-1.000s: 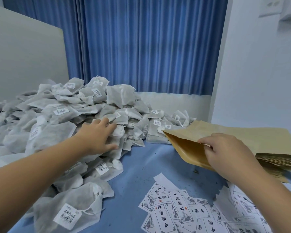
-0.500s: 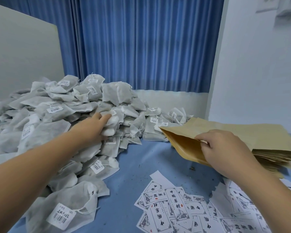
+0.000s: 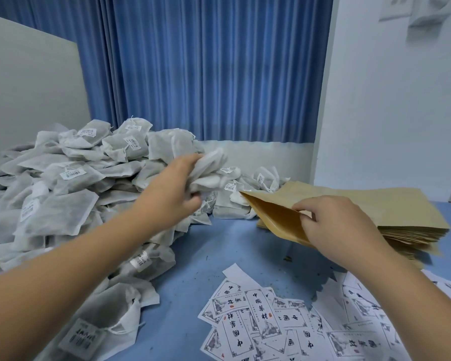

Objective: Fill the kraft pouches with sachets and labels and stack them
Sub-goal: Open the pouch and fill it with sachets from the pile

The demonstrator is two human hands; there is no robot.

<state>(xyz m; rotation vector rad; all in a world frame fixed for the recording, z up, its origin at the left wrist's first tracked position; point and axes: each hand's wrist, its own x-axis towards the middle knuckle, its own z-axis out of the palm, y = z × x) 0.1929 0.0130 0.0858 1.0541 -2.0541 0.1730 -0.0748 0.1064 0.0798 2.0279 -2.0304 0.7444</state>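
Head view: left hand [image 3: 177, 186] grips sachets [image 3: 212, 172] near kraft pouch [image 3: 276, 217] pinched by right hand [image 3: 335, 225].

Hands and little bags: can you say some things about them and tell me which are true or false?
1. The left hand grips white sachets. True.
2. The right hand holds a kraft pouch open by its mouth. True.
3. The labels are inside the pouch. False: they lie scattered on the blue table.
4. The curtain is red. False: it is blue.
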